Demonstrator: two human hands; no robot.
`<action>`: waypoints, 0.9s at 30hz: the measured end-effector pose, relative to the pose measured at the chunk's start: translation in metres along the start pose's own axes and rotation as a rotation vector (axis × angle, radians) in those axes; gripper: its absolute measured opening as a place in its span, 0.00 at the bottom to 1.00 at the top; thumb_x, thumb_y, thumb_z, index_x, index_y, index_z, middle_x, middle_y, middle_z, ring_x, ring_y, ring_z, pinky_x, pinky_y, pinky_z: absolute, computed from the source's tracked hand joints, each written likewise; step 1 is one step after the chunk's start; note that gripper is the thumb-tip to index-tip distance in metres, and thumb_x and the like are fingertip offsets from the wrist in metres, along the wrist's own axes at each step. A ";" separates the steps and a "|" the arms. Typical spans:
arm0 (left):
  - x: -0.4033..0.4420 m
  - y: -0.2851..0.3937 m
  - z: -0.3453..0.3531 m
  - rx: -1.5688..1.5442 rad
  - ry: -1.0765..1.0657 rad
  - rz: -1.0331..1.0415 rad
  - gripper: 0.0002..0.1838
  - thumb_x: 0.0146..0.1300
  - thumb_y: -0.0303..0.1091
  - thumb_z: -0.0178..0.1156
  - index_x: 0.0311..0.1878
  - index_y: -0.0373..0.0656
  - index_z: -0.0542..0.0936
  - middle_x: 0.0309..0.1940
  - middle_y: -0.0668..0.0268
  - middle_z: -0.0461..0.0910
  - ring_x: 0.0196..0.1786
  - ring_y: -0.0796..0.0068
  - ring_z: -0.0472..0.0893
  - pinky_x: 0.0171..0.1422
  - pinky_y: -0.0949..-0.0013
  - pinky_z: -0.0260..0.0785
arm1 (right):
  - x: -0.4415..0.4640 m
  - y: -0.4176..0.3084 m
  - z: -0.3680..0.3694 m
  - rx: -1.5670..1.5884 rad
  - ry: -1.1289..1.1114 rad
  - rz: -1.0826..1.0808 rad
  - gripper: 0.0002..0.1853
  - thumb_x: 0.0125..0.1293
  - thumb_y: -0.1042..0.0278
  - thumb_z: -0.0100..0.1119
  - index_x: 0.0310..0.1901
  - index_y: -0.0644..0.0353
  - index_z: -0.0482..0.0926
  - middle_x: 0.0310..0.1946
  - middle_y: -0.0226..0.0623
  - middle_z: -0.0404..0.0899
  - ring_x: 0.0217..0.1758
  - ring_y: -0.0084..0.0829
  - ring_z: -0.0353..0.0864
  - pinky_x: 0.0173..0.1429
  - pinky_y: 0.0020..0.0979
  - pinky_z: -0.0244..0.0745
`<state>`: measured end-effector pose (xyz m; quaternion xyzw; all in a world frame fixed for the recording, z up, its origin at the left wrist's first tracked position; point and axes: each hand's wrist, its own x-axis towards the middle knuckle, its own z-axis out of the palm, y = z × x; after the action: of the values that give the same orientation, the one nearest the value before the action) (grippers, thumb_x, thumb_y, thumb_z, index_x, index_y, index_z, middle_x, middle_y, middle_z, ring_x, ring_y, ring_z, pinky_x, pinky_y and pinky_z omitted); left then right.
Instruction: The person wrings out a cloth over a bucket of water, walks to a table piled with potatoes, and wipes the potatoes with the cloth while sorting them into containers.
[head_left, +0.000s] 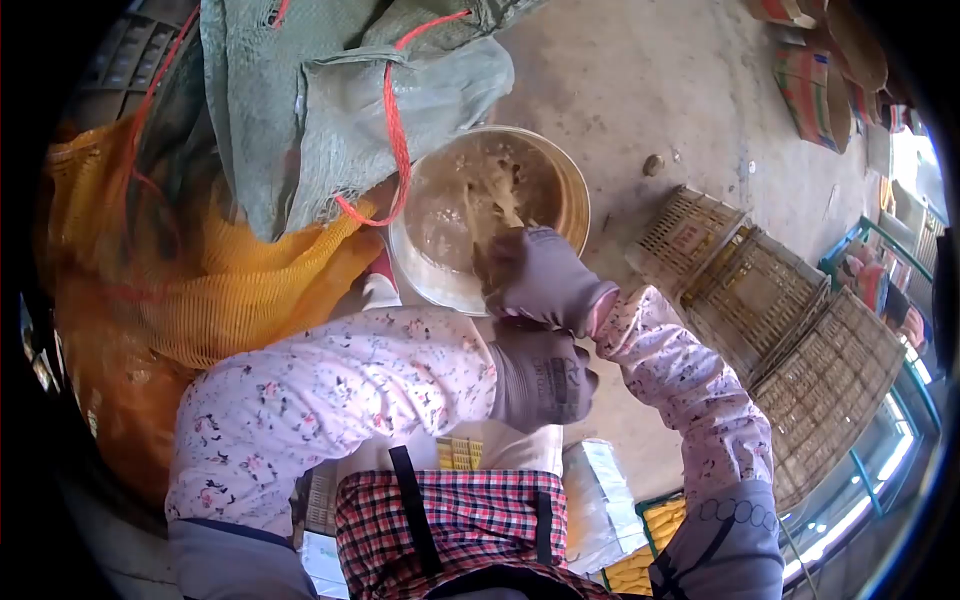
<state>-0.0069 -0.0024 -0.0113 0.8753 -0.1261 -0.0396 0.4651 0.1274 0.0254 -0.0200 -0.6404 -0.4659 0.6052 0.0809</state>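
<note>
A round metal basin point(575, 200) holds murky brown water. My right hand point(545, 280), in a grey-purple glove, is closed at the basin's near right rim. A brownish, blurred item point(487, 215) reaches from it into the water; what it is I cannot make out. Just below, my left hand point(545, 378), gloved alike, is closed in a fist, close against the right one; whatever it grips is hidden. Floral sleeves cover both forearms.
Green woven sacks point(340, 110) with red cord hang over the basin's left edge. Orange mesh bags point(260, 290) lie at left. Woven baskets point(760, 295) stand at right. A clear plastic package point(600, 505) and yellow items point(665, 525) are below. Striped bags point(810, 95) sit upper right.
</note>
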 end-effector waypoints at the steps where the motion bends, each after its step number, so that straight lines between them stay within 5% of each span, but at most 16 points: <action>1: -0.001 -0.005 0.009 -0.040 -0.032 -0.013 0.04 0.55 0.37 0.60 0.28 0.50 0.78 0.31 0.69 0.78 0.36 0.66 0.78 0.43 0.63 0.70 | 0.002 -0.002 0.002 -0.026 0.020 0.059 0.13 0.44 0.68 0.70 0.32 0.64 0.80 0.24 0.43 0.79 0.31 0.40 0.82 0.40 0.33 0.77; 2: 0.011 -0.011 0.002 0.167 -0.147 0.018 0.05 0.47 0.36 0.64 0.27 0.49 0.82 0.33 0.68 0.81 0.39 0.66 0.82 0.41 0.64 0.75 | 0.001 0.002 -0.005 -0.036 0.007 0.069 0.14 0.45 0.65 0.70 0.33 0.63 0.81 0.27 0.43 0.81 0.34 0.41 0.83 0.43 0.34 0.77; 4: 0.016 -0.024 -0.006 0.092 0.005 0.112 0.04 0.46 0.36 0.64 0.26 0.49 0.81 0.31 0.69 0.80 0.38 0.66 0.81 0.42 0.64 0.75 | 0.005 0.016 -0.014 -0.080 -0.033 0.133 0.17 0.46 0.60 0.70 0.37 0.59 0.83 0.34 0.45 0.84 0.41 0.44 0.84 0.49 0.37 0.77; 7: -0.002 -0.037 -0.028 -0.043 0.172 0.189 0.05 0.43 0.37 0.64 0.24 0.50 0.80 0.29 0.69 0.78 0.36 0.66 0.80 0.44 0.64 0.76 | 0.002 0.041 -0.015 0.255 0.041 0.073 0.22 0.52 0.64 0.72 0.50 0.60 0.81 0.38 0.39 0.83 0.33 0.37 0.84 0.40 0.38 0.79; 8: -0.006 -0.042 -0.037 -0.084 0.231 0.220 0.05 0.42 0.37 0.64 0.23 0.50 0.79 0.28 0.69 0.78 0.36 0.66 0.80 0.44 0.64 0.76 | 0.004 0.064 -0.014 0.377 -0.036 0.044 0.29 0.57 0.62 0.72 0.60 0.58 0.77 0.50 0.42 0.82 0.42 0.37 0.85 0.51 0.38 0.79; 10: -0.005 -0.053 -0.064 -0.199 0.404 0.278 0.08 0.49 0.35 0.69 0.33 0.47 0.82 0.31 0.66 0.81 0.33 0.62 0.81 0.47 0.60 0.75 | 0.010 0.112 -0.017 0.313 -0.150 -0.549 0.32 0.59 0.54 0.68 0.62 0.61 0.76 0.60 0.47 0.76 0.56 0.41 0.79 0.63 0.39 0.73; 13: -0.005 -0.059 -0.069 -0.450 0.667 0.080 0.08 0.48 0.29 0.71 0.33 0.45 0.83 0.34 0.65 0.83 0.35 0.62 0.83 0.49 0.61 0.76 | -0.015 0.117 -0.003 0.876 -0.340 -0.499 0.41 0.64 0.42 0.63 0.69 0.65 0.67 0.70 0.49 0.67 0.71 0.44 0.68 0.76 0.43 0.60; 15: -0.007 -0.060 -0.073 -0.664 0.756 -0.068 0.05 0.52 0.29 0.68 0.33 0.42 0.85 0.36 0.60 0.85 0.38 0.64 0.85 0.46 0.64 0.78 | -0.037 0.099 0.002 1.523 -0.552 -0.114 0.46 0.63 0.41 0.65 0.72 0.67 0.62 0.71 0.49 0.66 0.74 0.43 0.65 0.78 0.43 0.57; 16: -0.009 -0.061 -0.072 -0.782 0.785 -0.147 0.04 0.54 0.28 0.67 0.32 0.41 0.84 0.37 0.59 0.85 0.38 0.65 0.85 0.46 0.65 0.78 | -0.045 0.095 0.008 1.655 -0.539 -0.131 0.48 0.61 0.46 0.68 0.74 0.68 0.59 0.71 0.49 0.66 0.73 0.41 0.66 0.78 0.42 0.57; 17: -0.013 -0.063 -0.070 -0.900 0.810 -0.228 0.03 0.55 0.28 0.67 0.32 0.40 0.84 0.37 0.58 0.85 0.39 0.66 0.85 0.46 0.67 0.77 | -0.053 0.097 0.012 1.655 -0.510 -0.128 0.48 0.60 0.47 0.68 0.74 0.68 0.59 0.71 0.49 0.66 0.73 0.41 0.67 0.78 0.42 0.57; 22: -0.036 -0.069 -0.047 -1.210 0.839 -0.584 0.29 0.63 0.38 0.65 0.64 0.35 0.71 0.54 0.59 0.78 0.58 0.71 0.77 0.65 0.67 0.68 | -0.066 0.095 0.014 1.505 -0.351 -0.099 0.43 0.56 0.61 0.72 0.70 0.71 0.64 0.67 0.49 0.71 0.70 0.38 0.70 0.77 0.37 0.60; 25: -0.044 -0.070 -0.034 -1.290 0.865 -1.052 0.30 0.67 0.45 0.64 0.65 0.38 0.70 0.56 0.61 0.78 0.61 0.69 0.76 0.65 0.65 0.70 | -0.064 0.087 0.002 1.282 -0.261 -0.050 0.40 0.54 0.64 0.77 0.66 0.70 0.70 0.63 0.46 0.76 0.65 0.35 0.76 0.72 0.35 0.69; 26: -0.038 -0.060 -0.062 -1.330 0.609 -1.412 0.31 0.71 0.54 0.58 0.69 0.45 0.70 0.57 0.62 0.78 0.66 0.66 0.74 0.69 0.60 0.68 | -0.061 0.085 -0.003 1.199 -0.276 -0.017 0.40 0.54 0.63 0.77 0.66 0.69 0.71 0.62 0.45 0.77 0.64 0.35 0.77 0.71 0.35 0.70; 27: -0.047 -0.065 -0.053 -1.625 0.580 -1.286 0.29 0.71 0.53 0.58 0.68 0.46 0.71 0.57 0.63 0.79 0.66 0.67 0.75 0.69 0.59 0.69 | -0.059 0.082 -0.004 1.115 -0.294 0.015 0.40 0.53 0.61 0.78 0.66 0.69 0.71 0.61 0.44 0.78 0.62 0.34 0.78 0.69 0.35 0.72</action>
<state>-0.0299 0.0870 -0.0373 0.1825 0.5372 -0.1395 0.8116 0.1818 -0.0588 -0.0323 -0.4137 -0.0781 0.8424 0.3364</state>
